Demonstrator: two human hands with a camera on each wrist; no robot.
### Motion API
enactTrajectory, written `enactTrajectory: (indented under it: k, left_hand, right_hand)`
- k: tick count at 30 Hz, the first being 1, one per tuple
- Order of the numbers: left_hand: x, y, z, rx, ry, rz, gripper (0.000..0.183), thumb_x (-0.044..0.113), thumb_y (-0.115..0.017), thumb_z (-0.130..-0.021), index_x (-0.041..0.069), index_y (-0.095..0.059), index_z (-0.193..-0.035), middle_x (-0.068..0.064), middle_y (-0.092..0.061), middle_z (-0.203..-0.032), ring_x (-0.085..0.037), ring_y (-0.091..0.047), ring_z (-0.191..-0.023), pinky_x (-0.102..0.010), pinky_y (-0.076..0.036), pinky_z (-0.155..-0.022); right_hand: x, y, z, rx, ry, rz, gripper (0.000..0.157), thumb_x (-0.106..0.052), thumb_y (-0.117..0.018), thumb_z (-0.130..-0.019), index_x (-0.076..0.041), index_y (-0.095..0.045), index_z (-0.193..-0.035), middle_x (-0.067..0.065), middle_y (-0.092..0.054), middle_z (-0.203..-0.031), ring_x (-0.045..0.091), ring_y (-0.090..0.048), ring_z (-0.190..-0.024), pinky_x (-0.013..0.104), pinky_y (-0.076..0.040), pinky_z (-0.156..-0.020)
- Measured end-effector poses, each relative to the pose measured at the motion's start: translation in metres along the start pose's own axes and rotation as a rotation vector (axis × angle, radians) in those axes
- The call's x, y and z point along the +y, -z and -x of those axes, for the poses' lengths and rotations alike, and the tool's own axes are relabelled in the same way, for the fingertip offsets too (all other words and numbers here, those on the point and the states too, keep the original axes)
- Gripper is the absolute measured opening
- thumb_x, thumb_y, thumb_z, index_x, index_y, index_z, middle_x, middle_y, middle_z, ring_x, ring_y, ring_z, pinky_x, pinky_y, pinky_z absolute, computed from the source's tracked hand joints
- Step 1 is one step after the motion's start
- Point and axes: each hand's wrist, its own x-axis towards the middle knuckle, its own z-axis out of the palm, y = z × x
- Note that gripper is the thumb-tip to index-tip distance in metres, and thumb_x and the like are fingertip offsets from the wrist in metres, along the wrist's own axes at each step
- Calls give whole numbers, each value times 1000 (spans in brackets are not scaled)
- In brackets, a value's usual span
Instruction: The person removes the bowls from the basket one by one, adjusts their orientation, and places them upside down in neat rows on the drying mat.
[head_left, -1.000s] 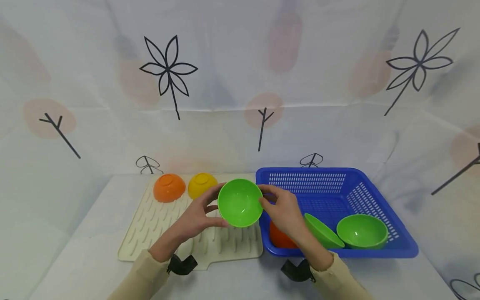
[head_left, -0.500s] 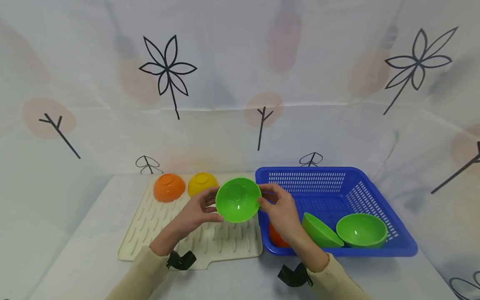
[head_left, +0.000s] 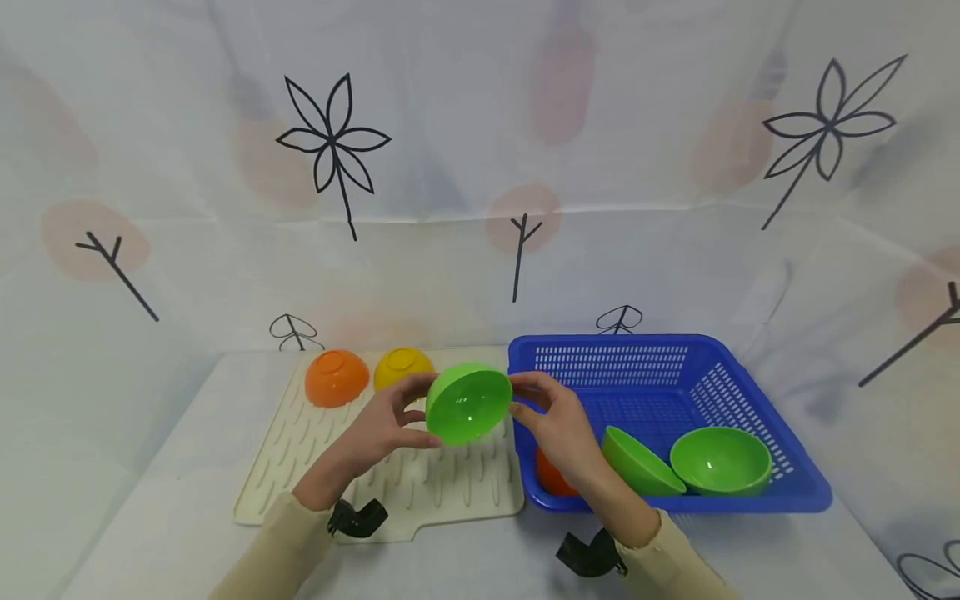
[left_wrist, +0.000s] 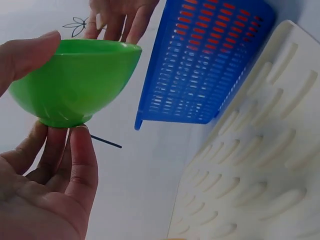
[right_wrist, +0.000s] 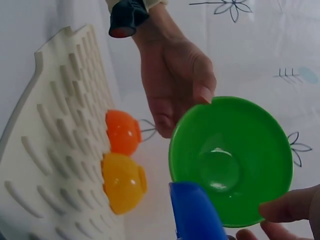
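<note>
Over the right part of the cream ridged drying mat [head_left: 300,467], both hands hold a green bowl [head_left: 468,407] in the air. It is tilted, with its inside facing down and toward me in the head view. My left hand [head_left: 378,437] has its thumb on the rim and its fingertips under the base, as the left wrist view shows of the same bowl [left_wrist: 75,85]. At the opposite side, my right hand [head_left: 558,429] pinches the rim, its thumb [right_wrist: 285,206] on the edge in the right wrist view.
An orange bowl [head_left: 337,378] and a yellow bowl [head_left: 403,367] stand upside down at the mat's back. On the right, a blue basket [head_left: 750,503] holds two green bowls, one tilted [head_left: 640,462] and one upright [head_left: 722,461], and an orange bowl [head_left: 551,473], partly hidden.
The held green bowl has turned in the hands from facing me to a tilt that shows more of its outside, and has shifted slightly left. Both hands stay on it.
</note>
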Motion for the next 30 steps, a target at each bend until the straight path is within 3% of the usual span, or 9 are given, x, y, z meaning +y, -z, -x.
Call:
enactTrajectory:
  k: [7,14,17,24,30]
  left_hand:
    - [-4,4,2,36,-70,-149,74,0,-83,-74,8,-47,-139,-8,-51,-139,-29,-47,-129,-37,-54,-95]
    - [-5,3,3,68,-134,-300,72,-5,-83,-72,11,-50,-135,-4,-52,-135,-28,-47,-126,-54,-51,-95]
    - [-4,2,4,71,-154,-332,72,-2,-85,-72,11,-50,-134,-4,-52,-135,-27,-46,-127,-52,-51,-95]
    - [-1,1,6,69,-230,-326,76,3,-89,-71,11,-51,-136,-7,-47,-142,-26,-45,-130,-44,-48,-101]
    - [-1,1,7,-7,-279,-186,74,8,-87,-76,11,-50,-139,-11,-37,-154,-26,-38,-139,-42,-44,-107]
  right_hand:
    - [1,1,3,-50,17,50,39,-14,-66,-97,-13,-59,-135,6,-61,-134,27,-55,-127,50,-46,-103]
    - [1,0,6,-80,48,70,39,-24,-63,-99,-15,-58,-138,4,-60,-137,27,-55,-127,54,-45,-103]
    - [0,-1,6,-91,50,85,41,-27,-62,-100,-15,-57,-139,4,-59,-139,28,-54,-128,55,-44,-104]
    - [-1,-4,7,-97,37,65,43,-31,-62,-100,-14,-57,-139,7,-55,-143,33,-53,-129,55,-46,-101]
    - [-1,-9,6,-109,8,-36,45,-30,-66,-97,-10,-56,-137,11,-52,-143,34,-53,-130,50,-48,-99]
